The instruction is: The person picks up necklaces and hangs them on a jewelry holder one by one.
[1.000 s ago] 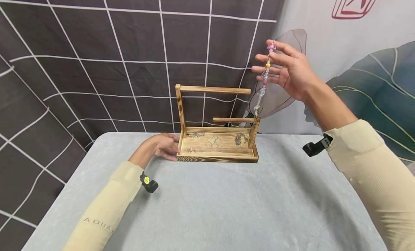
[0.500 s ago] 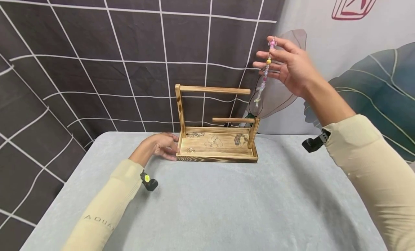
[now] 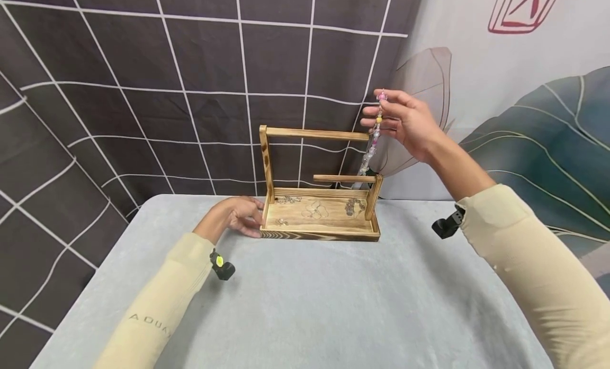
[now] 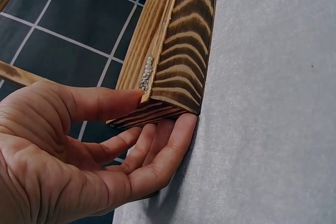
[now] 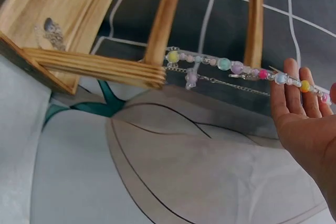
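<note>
A wooden jewelry stand (image 3: 319, 235), a shallow tray with two rods, stands at the table's back. My left hand (image 3: 243, 215) grips its left end: in the left wrist view the thumb (image 4: 113, 103) lies on the rim and the fingers (image 4: 168, 158) press the outer end wall. Above the stand's right side, my right hand (image 3: 412, 123) pinches a pastel beaded necklace (image 3: 374, 144) between thumb and forefinger, other fingers spread. The necklace hangs behind the lower rod's (image 3: 344, 178) right post. A silver chain (image 5: 231, 86) and a purple charm (image 5: 190, 78) dangle from it.
The upper rod (image 3: 316, 133) has its free end close to the hanging beads. Inside the tray lie a dark chain (image 3: 354, 206), thin looped chains (image 3: 315, 210) and other small jewelry. A grey cloth (image 3: 324, 300) covers the table; a dark gridded curtain (image 3: 205, 51) hangs behind.
My right hand rises slightly, then comes down and left with the necklace, bringing the beads near the upper rod's free end. My left hand keeps its place on the stand.
</note>
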{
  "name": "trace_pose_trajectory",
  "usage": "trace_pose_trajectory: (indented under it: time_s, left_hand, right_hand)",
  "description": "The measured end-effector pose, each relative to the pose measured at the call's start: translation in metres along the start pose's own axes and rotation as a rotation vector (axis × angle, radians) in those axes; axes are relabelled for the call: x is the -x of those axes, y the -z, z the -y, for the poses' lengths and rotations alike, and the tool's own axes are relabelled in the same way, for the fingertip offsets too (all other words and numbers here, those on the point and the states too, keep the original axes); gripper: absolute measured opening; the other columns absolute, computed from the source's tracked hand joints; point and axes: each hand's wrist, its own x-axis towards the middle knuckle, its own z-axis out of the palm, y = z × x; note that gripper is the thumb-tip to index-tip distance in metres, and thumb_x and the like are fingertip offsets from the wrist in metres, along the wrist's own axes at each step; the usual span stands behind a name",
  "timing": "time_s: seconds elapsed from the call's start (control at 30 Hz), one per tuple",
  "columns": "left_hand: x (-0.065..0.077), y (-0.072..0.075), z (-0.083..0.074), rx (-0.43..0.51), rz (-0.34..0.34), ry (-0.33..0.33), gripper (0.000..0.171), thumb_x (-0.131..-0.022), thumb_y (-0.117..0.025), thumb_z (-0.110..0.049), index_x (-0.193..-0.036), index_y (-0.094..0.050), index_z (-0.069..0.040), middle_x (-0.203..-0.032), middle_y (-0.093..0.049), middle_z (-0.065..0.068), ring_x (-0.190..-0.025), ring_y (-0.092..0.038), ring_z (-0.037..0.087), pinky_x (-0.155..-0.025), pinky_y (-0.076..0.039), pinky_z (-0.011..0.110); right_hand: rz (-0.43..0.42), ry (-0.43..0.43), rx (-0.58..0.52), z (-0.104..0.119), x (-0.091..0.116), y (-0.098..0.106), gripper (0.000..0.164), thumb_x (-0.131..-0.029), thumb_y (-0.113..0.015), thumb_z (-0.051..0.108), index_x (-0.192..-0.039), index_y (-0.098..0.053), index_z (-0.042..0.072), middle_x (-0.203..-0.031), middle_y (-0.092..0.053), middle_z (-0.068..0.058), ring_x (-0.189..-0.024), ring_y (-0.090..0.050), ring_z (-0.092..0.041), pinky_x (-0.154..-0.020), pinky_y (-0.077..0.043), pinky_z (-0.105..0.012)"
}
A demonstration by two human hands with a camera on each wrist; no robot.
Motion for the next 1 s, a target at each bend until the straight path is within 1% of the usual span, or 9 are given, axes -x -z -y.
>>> trace_pose_trajectory:
  time_s: [0.07,0.2,0.27,0.5,0.6,0.73,0.8,0.9,1.0]
  left_hand:
    - [-0.001,0.001,0.0,0.0,-0.001,0.001,0.069,-0.1,-0.057,0.017,-0.163,-0.036,-0.003,-0.133,-0.057,0.017,-0.11,-0.066,0.028,-0.113,-0.068,0.05]
    - [-0.001,0.002,-0.001,-0.002,0.002,0.006,0.072,-0.1,-0.058,0.016,-0.166,-0.034,-0.003,-0.13,-0.056,0.02,-0.111,-0.065,0.029,-0.101,-0.073,0.044]
    - [-0.002,0.002,-0.002,-0.003,0.006,0.01,0.073,-0.101,-0.057,0.016,-0.167,-0.033,-0.003,-0.131,-0.055,0.02,-0.113,-0.064,0.03,-0.098,-0.073,0.042]
    - [-0.001,0.002,-0.004,0.0,0.009,0.007,0.072,-0.1,-0.057,0.017,-0.165,-0.032,-0.002,-0.132,-0.053,0.02,-0.117,-0.061,0.033,-0.097,-0.074,0.042]
    - [0.0,0.003,-0.004,0.005,0.003,0.005,0.074,-0.099,-0.057,0.018,-0.165,-0.03,-0.002,-0.131,-0.053,0.021,-0.116,-0.061,0.033,-0.097,-0.074,0.043]
    - [0.001,0.003,-0.004,0.0,0.006,0.004,0.076,-0.099,-0.058,0.017,-0.167,-0.029,-0.002,-0.132,-0.052,0.021,-0.115,-0.06,0.033,-0.097,-0.074,0.043]
    - [0.0,0.003,-0.004,-0.004,0.011,0.003,0.075,-0.1,-0.058,0.017,-0.167,-0.03,-0.002,-0.133,-0.052,0.021,-0.116,-0.06,0.033,-0.098,-0.074,0.043]
    - [-0.001,0.003,-0.004,-0.007,0.014,0.004,0.073,-0.1,-0.058,0.017,-0.165,-0.031,-0.003,-0.132,-0.052,0.021,-0.115,-0.06,0.033,-0.096,-0.075,0.042]
    - [-0.001,0.004,-0.004,-0.007,0.013,0.01,0.071,-0.099,-0.057,0.018,-0.162,-0.032,-0.003,-0.129,-0.053,0.021,-0.114,-0.061,0.033,-0.094,-0.075,0.041]
  right_hand:
    - [-0.004,-0.009,0.011,-0.006,0.0,-0.001,0.039,-0.118,-0.058,0.02,-0.156,-0.053,0.012,-0.112,-0.086,0.002,-0.102,-0.085,-0.014,-0.097,-0.07,-0.026]
    - [-0.016,-0.031,0.023,-0.014,0.0,-0.004,0.041,-0.119,-0.056,0.021,-0.159,-0.052,0.011,-0.117,-0.084,0.002,-0.101,-0.085,-0.015,-0.096,-0.07,-0.025]
    - [-0.017,-0.042,0.023,-0.016,-0.001,-0.006,0.042,-0.119,-0.056,0.022,-0.159,-0.051,0.011,-0.12,-0.083,0.001,-0.101,-0.086,-0.015,-0.095,-0.071,-0.025]
    - [-0.004,-0.078,0.023,-0.024,-0.003,-0.013,0.033,-0.12,-0.055,0.023,-0.151,-0.054,0.012,-0.123,-0.082,0.0,-0.101,-0.086,-0.014,-0.087,-0.071,-0.025]
    - [0.005,-0.091,0.038,-0.027,-0.004,-0.017,0.032,-0.12,-0.053,0.022,-0.15,-0.054,0.012,-0.121,-0.083,0.003,-0.103,-0.085,-0.012,-0.091,-0.069,-0.025]
    - [0.017,-0.097,0.047,-0.031,-0.007,-0.022,0.038,-0.12,-0.052,0.021,-0.156,-0.05,0.008,-0.117,-0.084,0.004,-0.104,-0.084,-0.012,-0.099,-0.068,-0.026]
    - [0.022,-0.099,0.051,-0.032,-0.008,-0.025,0.043,-0.12,-0.053,0.022,-0.159,-0.048,0.005,-0.114,-0.085,0.004,-0.103,-0.085,-0.012,-0.101,-0.068,-0.027]
    - [0.026,-0.103,0.063,-0.033,-0.009,-0.031,0.048,-0.12,-0.055,0.025,-0.162,-0.046,0.004,-0.11,-0.084,0.004,-0.102,-0.085,-0.012,-0.1,-0.069,-0.027]
    - [0.02,-0.105,0.071,-0.035,-0.011,-0.036,0.047,-0.12,-0.055,0.025,-0.161,-0.047,0.004,-0.107,-0.085,0.005,-0.1,-0.085,-0.011,-0.098,-0.069,-0.025]
